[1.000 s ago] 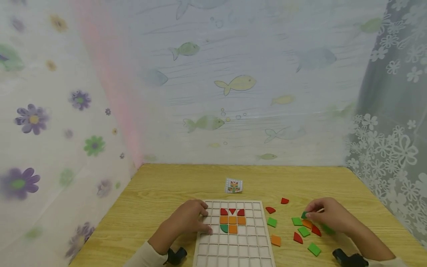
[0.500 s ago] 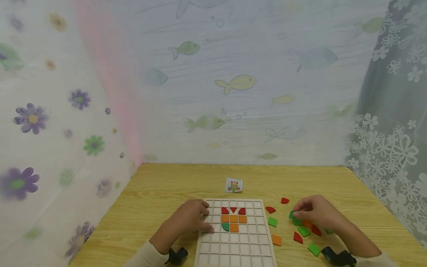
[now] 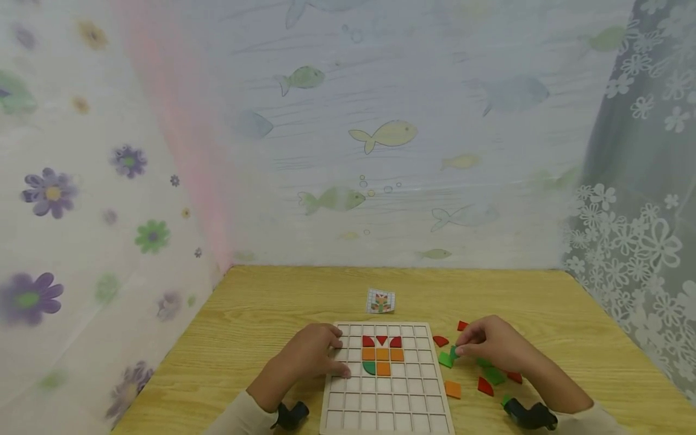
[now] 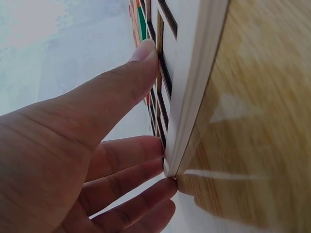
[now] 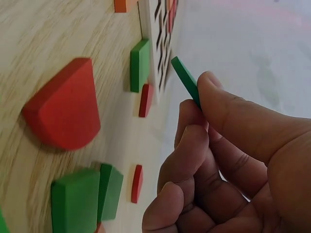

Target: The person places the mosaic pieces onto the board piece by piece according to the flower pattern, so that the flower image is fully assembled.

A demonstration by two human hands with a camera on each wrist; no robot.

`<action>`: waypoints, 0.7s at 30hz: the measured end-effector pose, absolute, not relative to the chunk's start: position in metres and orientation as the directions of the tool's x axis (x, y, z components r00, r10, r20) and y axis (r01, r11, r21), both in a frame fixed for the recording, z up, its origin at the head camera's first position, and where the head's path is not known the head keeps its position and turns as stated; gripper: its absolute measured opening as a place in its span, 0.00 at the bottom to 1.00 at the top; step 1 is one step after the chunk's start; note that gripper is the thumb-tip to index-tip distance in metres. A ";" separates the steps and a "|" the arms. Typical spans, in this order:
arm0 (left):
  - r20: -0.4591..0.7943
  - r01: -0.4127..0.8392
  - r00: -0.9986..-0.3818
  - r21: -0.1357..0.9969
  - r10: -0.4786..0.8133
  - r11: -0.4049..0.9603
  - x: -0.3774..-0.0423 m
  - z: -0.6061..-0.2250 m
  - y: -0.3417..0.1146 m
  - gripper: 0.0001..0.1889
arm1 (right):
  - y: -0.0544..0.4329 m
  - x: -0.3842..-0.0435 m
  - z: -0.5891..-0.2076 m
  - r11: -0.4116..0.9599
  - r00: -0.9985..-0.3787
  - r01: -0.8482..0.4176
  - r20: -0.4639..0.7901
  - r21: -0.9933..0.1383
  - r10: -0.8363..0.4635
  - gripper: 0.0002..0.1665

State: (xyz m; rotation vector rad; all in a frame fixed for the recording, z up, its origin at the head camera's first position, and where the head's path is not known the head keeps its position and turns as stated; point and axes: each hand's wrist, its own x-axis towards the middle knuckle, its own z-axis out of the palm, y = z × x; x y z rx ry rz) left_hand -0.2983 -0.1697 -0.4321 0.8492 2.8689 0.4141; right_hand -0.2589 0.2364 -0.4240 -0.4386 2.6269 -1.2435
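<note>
Left hand (image 3: 311, 356): fingers loose, thumb resting on the board (image 3: 383, 403), left side. Right hand (image 3: 497, 344): thumb and finger pinching a dark-green piece (image 5: 186, 80), raised right of the board. Card (image 3: 380, 301): beyond the board. Handling, in judgement: board best held steady, piece turned to suit the card, lowered flat, laid tiles (image 3: 383, 354) undisturbed.

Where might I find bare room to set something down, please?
The yellow wood-look table is bare left of the left hand, and between the small printed card and pale fish-print sheet. Red, green and orange flat tiles crowd it right of the pale gridded board.
</note>
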 end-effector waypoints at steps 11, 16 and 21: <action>-0.042 0.510 -0.838 0.293 0.543 0.809 -0.298 -0.431 -0.170 0.32 | 0.207 -0.264 -0.426 0.570 -0.923 -0.224 -0.015 -0.791 -0.384 0.08; -0.040 0.509 -0.839 0.290 0.542 0.810 -0.297 -0.430 -0.170 0.31 | 0.192 -0.265 -0.425 0.551 -0.908 -0.262 0.010 -0.793 -0.418 0.07; -0.036 0.510 -0.838 0.302 0.544 0.806 -0.296 -0.430 -0.170 0.31 | 0.178 -0.266 -0.425 0.559 -0.909 -0.248 -0.009 -0.791 -0.416 0.05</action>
